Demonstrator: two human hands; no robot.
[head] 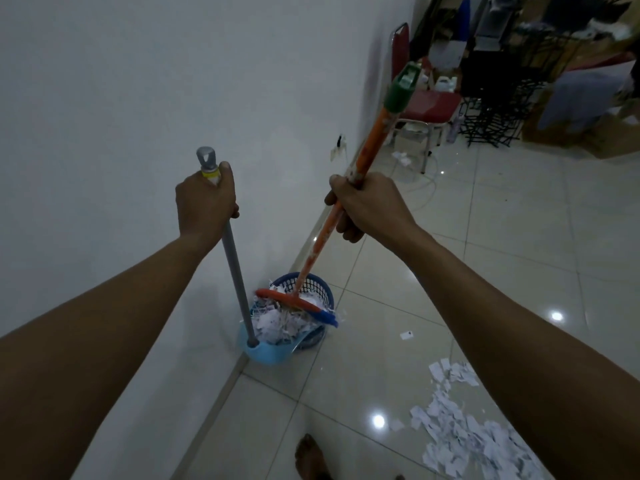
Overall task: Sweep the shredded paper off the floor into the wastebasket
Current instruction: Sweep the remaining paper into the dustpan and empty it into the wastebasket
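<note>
1. Two bare forearms fill the foreground, reaching forward over a glossy tiled floor (502, 209) beside a white wall (138, 81).
2. Scattered shredded paper (460, 434) lies in a loose pile on the tiles at lower right, well apart from the basket, with one stray scrap (406, 335) between the two.
3. Against the wall's foot stands the blue wastebasket (320, 289), its mesh rim showing behind a heap of shreds.
4. A light blue dustpan (266, 351) sits tipped at the basket's near side, loaded with white shreds that spill toward the basket's mouth.
5. The right hand (367, 206) holds the orange broom handle (346, 199) partway down, fingers wrapped tight around it; the handle slants up to a green cap (400, 90).
6. The broom's red and blue head (298, 304) rests across the paper at the basket's rim.
7. The left hand (206, 200) is clenched around the top of the dustpan's grey pole (237, 271), thumb up beside a yellow band and grey end loop (206, 157).
8. A red chair (426, 105) and dark clutter stand in the far corner.
9. A bare foot (310, 455) shows at the bottom edge.
</note>
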